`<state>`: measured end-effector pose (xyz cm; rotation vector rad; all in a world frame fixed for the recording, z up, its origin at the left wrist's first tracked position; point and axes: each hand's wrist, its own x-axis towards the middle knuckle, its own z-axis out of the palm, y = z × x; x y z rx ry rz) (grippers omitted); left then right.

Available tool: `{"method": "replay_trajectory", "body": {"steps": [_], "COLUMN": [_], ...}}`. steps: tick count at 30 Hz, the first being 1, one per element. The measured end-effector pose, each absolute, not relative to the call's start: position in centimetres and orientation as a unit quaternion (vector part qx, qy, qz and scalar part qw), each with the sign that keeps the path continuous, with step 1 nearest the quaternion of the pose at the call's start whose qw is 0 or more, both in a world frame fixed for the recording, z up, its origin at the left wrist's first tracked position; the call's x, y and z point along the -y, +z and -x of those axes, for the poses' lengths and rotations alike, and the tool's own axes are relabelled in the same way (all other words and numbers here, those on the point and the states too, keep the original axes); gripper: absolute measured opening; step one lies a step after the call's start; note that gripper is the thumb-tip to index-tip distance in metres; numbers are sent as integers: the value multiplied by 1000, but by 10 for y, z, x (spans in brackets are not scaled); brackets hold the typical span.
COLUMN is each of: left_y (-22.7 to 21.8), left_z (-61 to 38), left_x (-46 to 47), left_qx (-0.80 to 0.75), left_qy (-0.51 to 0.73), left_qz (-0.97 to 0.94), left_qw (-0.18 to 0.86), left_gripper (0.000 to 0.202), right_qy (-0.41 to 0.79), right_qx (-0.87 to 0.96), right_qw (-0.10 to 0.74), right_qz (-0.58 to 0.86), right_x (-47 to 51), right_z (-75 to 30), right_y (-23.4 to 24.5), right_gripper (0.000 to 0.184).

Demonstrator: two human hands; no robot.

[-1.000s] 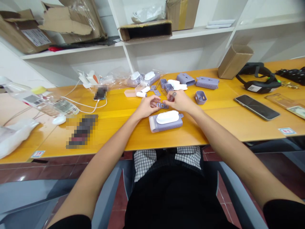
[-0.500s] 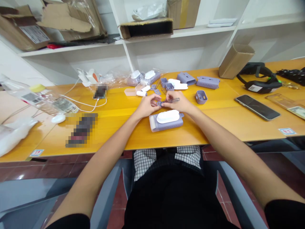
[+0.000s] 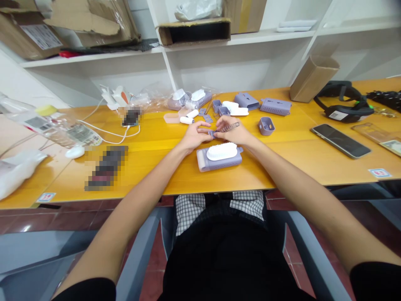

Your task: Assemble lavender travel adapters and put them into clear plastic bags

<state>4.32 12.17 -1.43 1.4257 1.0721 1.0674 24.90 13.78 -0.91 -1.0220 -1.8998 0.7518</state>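
Observation:
My left hand (image 3: 196, 135) is closed at the fingertips on a small purple plastic piece (image 3: 211, 133), just above the table. My right hand (image 3: 234, 132) meets it from the other side, its fingers closed round a metal coil spring (image 3: 231, 126) that slants up to the right. The fingertips of both hands come together at the purple piece, and they partly cover it. Close in front of the hands lies a purple brush body (image 3: 223, 163) topped with a white bristle head (image 3: 222, 151); neither hand touches it.
Behind my hands lie flat purple pieces (image 3: 207, 118), white rollers (image 3: 187, 120), purple housings (image 3: 275, 106) and white brush parts (image 3: 238, 110). A purple cup-shaped part (image 3: 266, 126) stands to the right. Farther right are a phone (image 3: 341, 141) and a black headset (image 3: 347, 110). Bottles (image 3: 72, 136) lie left.
The spring now tilts up more steeply at its right end. Both hands stay together at the purple piece with small finger shifts. The whole view has moved slightly.

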Motion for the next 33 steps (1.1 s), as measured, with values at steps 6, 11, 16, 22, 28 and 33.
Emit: {"method": "replay_trajectory", "body": {"steps": [6, 11, 16, 22, 28, 33], "left_y": [-14, -12, -7, -5, -5, -6], "left_z": [-45, -47, -50, -51, -52, -50], "left_x": [-119, -118, -114, -112, -112, -113], "left_qx": [-433, -444, -455, -452, -442, -431], "left_qy": [438, 443, 449, 452, 463, 467], "left_qz": [-600, -600, -576, -563, -566, -568], "left_qw": [511, 496, 510, 524, 520, 524], "left_gripper": [49, 46, 43, 41, 40, 40], "right_qy": [311, 316, 295, 295, 300, 309], "right_qx": [778, 775, 778, 768, 758, 766], "right_qw": [376, 381, 397, 411, 408, 418], "right_qz": [396, 393, 388, 392, 411, 378], "right_x": [-136, -134, -139, -140, -139, -142], "right_z": [-251, -252, -251, -245, -242, -249], "right_y": [-6, -6, -10, -14, -14, -16], "right_gripper": [29, 33, 27, 20, 16, 25]}}
